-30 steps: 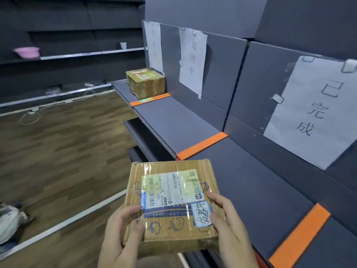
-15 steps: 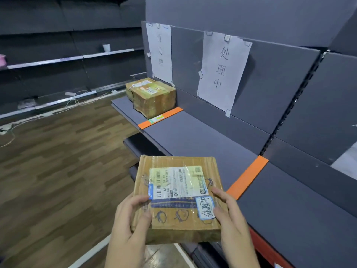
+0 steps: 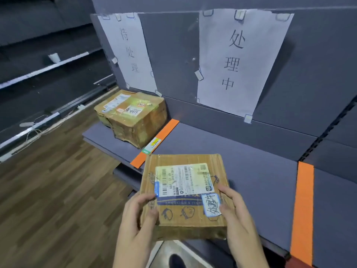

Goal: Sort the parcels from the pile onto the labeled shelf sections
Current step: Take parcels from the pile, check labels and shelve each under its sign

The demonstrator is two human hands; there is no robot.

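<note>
On the paper sheet (image 3: pixel 241 60) taped up at 1 o'clock, 处理中 is written top to bottom; on the second sheet (image 3: pixel 129 51) at 11 o'clock, 待处理 is written. 处理中 is also handwritten, turned sideways, on a blue-edged sticker (image 3: pixel 211 205) on the held parcel (image 3: pixel 183 215) at 6 o'clock. The print on its shipping label (image 3: pixel 183 178) and the handwriting on the white label (image 3: pixel 133 111) of the far parcel (image 3: pixel 135 128) at 10 o'clock cannot be read.

Left hand (image 3: pixel 138 221) & right hand (image 3: pixel 238 215) are bare, w/ bare wrists & forearms down to the bottom edge. One dark shoe (image 3: pixel 176 261), round at the toe, shows btw the arms.
</note>
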